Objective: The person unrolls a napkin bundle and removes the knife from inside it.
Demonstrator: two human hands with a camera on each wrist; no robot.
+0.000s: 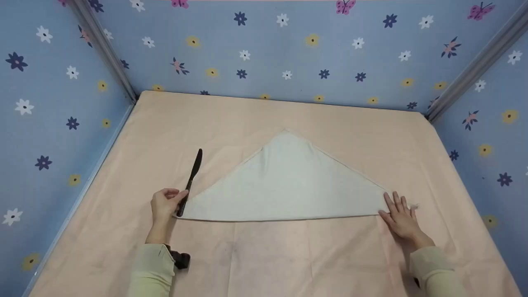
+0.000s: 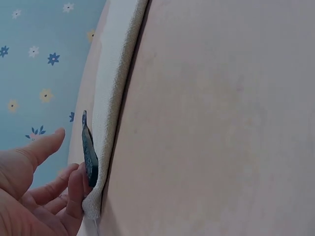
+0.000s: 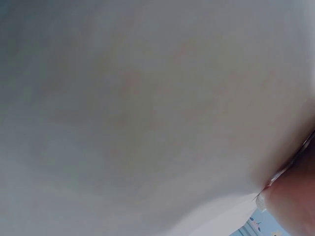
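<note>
A pale folded cloth (image 1: 284, 181) lies as a wide triangle, its long edge nearest me. Across its left corner lies a dark table knife (image 1: 196, 163), blade pointing away, handle near the cloth's front edge. My left hand (image 1: 165, 204) is beside the handle, one fingertip right at it. In the left wrist view, an upper digit (image 2: 47, 145) stands apart from the knife (image 2: 89, 157) while the bent lower fingers are close to its handle end. My right hand (image 1: 404, 220) lies flat with fingers spread over the cloth's right corner, partly hiding it.
A peach-coloured sheet (image 1: 272, 260) covers the table. Blue flowered walls (image 1: 264, 53) rise at the back and both sides, with grey posts (image 1: 470, 70) at the far corners. A dark wrist device (image 1: 181, 260) sits at my left cuff.
</note>
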